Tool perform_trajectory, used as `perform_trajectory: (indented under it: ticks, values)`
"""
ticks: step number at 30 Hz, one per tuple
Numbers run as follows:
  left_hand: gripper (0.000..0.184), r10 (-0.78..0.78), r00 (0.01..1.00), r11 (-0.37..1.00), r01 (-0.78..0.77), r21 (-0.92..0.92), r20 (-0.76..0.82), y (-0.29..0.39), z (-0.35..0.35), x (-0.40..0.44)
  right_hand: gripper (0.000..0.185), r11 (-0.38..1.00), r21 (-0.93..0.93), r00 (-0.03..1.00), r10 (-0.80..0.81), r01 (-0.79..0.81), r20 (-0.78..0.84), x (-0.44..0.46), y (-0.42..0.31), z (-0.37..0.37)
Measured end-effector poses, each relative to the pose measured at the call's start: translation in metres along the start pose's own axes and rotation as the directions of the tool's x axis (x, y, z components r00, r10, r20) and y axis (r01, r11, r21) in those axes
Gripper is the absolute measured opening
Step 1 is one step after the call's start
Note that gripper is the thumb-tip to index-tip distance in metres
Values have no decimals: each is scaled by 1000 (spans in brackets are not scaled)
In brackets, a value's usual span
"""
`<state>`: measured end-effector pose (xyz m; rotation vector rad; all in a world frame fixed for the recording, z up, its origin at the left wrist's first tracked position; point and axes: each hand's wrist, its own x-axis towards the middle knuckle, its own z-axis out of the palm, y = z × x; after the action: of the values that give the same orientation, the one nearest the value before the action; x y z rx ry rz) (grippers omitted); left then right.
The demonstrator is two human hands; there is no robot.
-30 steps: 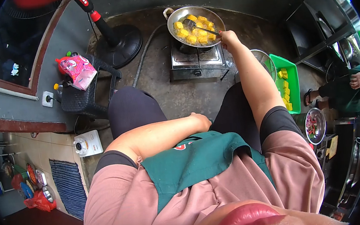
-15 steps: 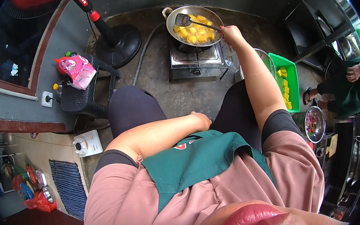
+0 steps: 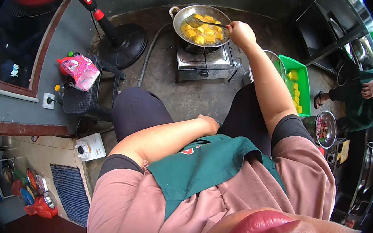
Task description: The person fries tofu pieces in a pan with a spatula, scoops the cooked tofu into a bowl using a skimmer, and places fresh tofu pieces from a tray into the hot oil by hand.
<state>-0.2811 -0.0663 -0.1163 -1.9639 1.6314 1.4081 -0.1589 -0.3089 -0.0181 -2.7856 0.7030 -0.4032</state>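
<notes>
A wide metal wok (image 3: pixel 178 17) sits on a gas stove (image 3: pixel 202 60), holding bubbling oil and yellow tofu-like pieces (image 3: pixel 199 39). My right hand (image 3: pixel 242 34) is closed round the handle of a dark slotted spatula (image 3: pixel 213 24) at the wok's right rim. The spatula's head dips into the oil among the pieces on the wok's left side. Across my lap lies my left arm. My left hand (image 3: pixel 208 124) rests against my thigh by the green apron (image 3: pixel 200 164); its fingers are mostly hidden.
Right of me stands a green tray (image 3: pixel 303 89) with more yellow pieces, beside a metal bowl (image 3: pixel 326 129). Another person's hand (image 3: pixel 369 89) shows at far right. At left are a black stool (image 3: pixel 80 104), a standing fan (image 3: pixel 121 44) and a hose (image 3: pixel 151 54).
The spatula's head has gone from above the wok's contents down into the oil, tilting over. My right hand has shifted slightly. My left hand stays put. The other person has moved slightly.
</notes>
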Motion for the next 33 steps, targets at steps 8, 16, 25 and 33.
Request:
perform_trajectory:
  ticks: [8, 16, 25, 33]
  values:
    - [47, 6, 1000, 1000, -7, -12, -10, 1, -1, -1, 22, 985, -66, 985, -165, 162, -57, -6, -12, 0]
    - [49, -1, 1000, 1000, 1, -8, -18, -1, 1, 1, 23, 982, -146, 993, -118, 118, 7, -5, -14, -10]
    - [50, 2, 1000, 1000, -2, -18, -14, -1, 1, 4, 21, 976, -173, 991, -136, 132, -12, -10, -20, -21]
    - [47, 7, 1000, 1000, -8, -25, -15, 0, -1, 1, 21, 973, -180, 990, -142, 142, 13, -7, -10, -4]
